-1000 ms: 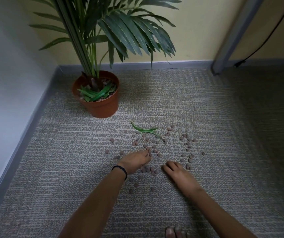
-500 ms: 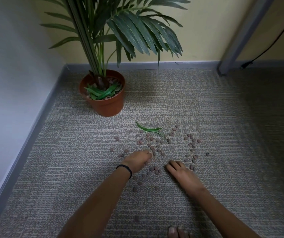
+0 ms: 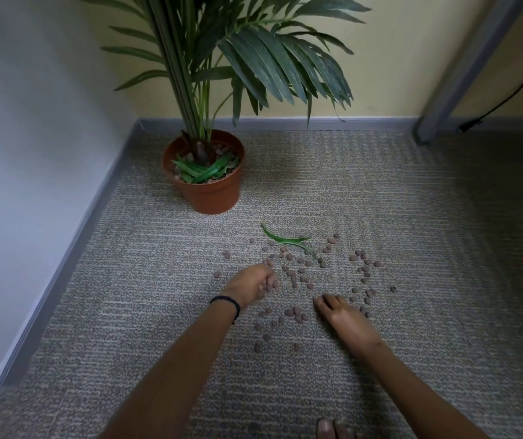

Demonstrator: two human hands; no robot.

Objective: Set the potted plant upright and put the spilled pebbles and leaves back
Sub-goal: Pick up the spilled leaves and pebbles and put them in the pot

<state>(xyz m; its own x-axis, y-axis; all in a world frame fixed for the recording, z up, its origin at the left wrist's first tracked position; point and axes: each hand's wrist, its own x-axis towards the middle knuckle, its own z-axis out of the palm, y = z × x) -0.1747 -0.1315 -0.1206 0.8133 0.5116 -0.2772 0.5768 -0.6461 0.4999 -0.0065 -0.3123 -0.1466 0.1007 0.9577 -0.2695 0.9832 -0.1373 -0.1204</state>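
Reaching down to the carpet (image 3: 412,217), the person worked among the spilled clay pebbles (image 3: 297,311). The left hand (image 3: 252,285), with a dark band (image 3: 227,305) at its wrist, had its grip curled in, fingers and thumb pinching a few pebbles against the palm. This was apparently so that several could be carried in one go rather than singly. The right hand (image 3: 347,321) lay low on the carpet with its grip spread and the fingers straight. Its fingertips (image 3: 323,304) touched the pile just beside a small cluster, placed, it seemed, to rake strays toward the middle.

The terracotta-coloured pot (image 3: 206,198) already stood upright near the far left corner of the floor, close to the skirting. The palm (image 3: 254,58) rose from it, and cut green leaves (image 3: 204,172) lay inside its rim. One loose leaf (image 3: 285,239) lay on the carpet between the pot and the scatter, apart from both hands.

Most pebbles were spread on the carpet, well apart from the pot, so the gathering looked far from finished. Small and round, they would likely roll out of a loose hold on the way to the pot.
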